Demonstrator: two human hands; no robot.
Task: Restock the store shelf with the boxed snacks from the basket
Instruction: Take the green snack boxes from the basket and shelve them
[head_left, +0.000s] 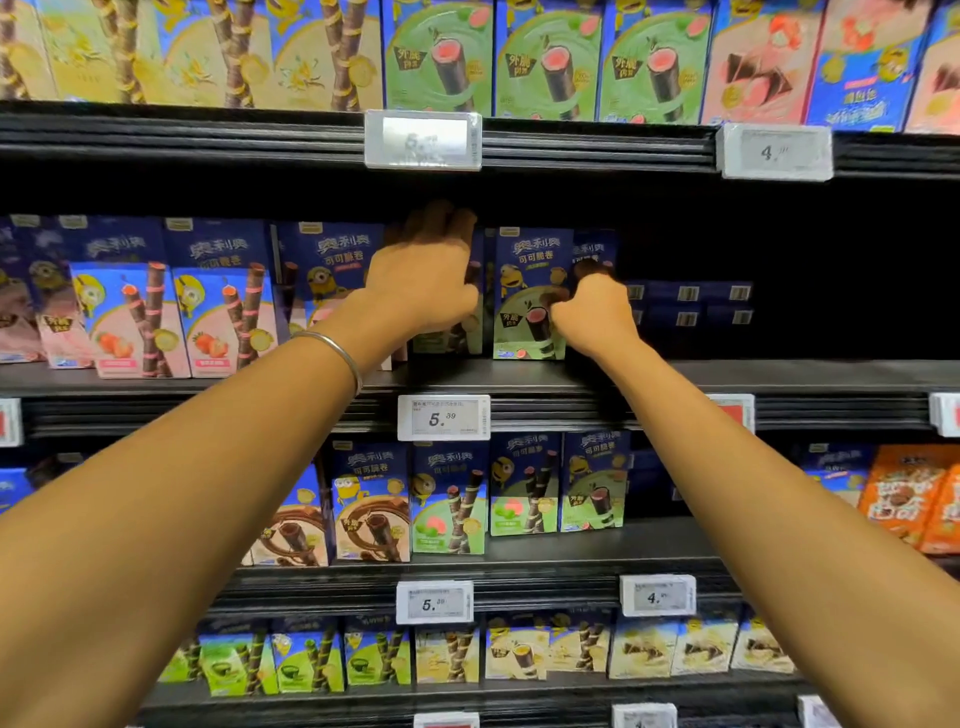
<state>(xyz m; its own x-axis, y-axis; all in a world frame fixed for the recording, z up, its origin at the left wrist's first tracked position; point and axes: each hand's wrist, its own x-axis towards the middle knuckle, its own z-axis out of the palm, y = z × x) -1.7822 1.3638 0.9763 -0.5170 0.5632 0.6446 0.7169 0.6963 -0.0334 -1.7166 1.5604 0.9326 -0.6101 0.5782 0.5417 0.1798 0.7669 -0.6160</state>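
Pictured mid-restock: L hand (423, 280) grip clamped over top of boxed snack (447, 340) beneath it. R hand (597, 306) grip curled against green box (519, 270) at its left, hold unclear. Risked toppling neighbour boxes (332, 280) off shelf (727, 374) if shoved crooked.

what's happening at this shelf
A person is putting snack boxes on the middle shelf. The left hand grips the top of the left box, mostly hiding it. The right hand pinches the right edge of the right box. Both boxes stand upright, side by side. No basket is in view.
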